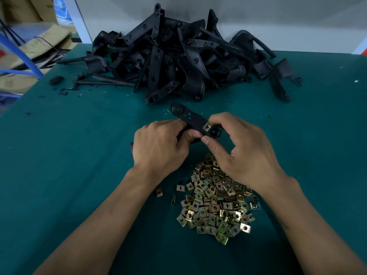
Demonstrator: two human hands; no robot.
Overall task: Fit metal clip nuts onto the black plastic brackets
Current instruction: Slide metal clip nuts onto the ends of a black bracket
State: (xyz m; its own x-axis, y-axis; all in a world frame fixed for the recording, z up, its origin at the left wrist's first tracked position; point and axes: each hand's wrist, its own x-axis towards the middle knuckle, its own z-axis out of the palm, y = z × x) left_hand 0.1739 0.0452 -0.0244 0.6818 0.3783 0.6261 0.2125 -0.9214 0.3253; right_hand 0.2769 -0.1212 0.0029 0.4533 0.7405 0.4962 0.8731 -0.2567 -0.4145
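A black bracket (190,118) is held above the green mat (79,145), between the two hands and just this side of the bracket heap (178,56). Its long axis runs from a round boss at the far left down to the near right, where a clip nut (207,127) sits on the edge beside a round hole. The bracket is gripped from the left by the left hand (158,147), fingers curled round its lower portion. The nut end is pinched by the right hand (242,145), index finger over the far side and thumb against the near edge (the thumbnail faces the camera).

The coming move is judged to turn on this: the nut lies at the bracket's right end, directly under the right hand's fingertips, so that hand is the nearer one for pressing it home across the bracket's width. Whether the nut is fully seated over its hole cannot be told.

The bracket is matte moulded plastic, flat and strap-like, with small punched holes near the boss. The nut is a small folded square of yellowish plated metal with a central hole, shiny against the plastic. A nut pile (216,203) of the same pieces lies near the body, under the right wrist, with a few strays at its left.
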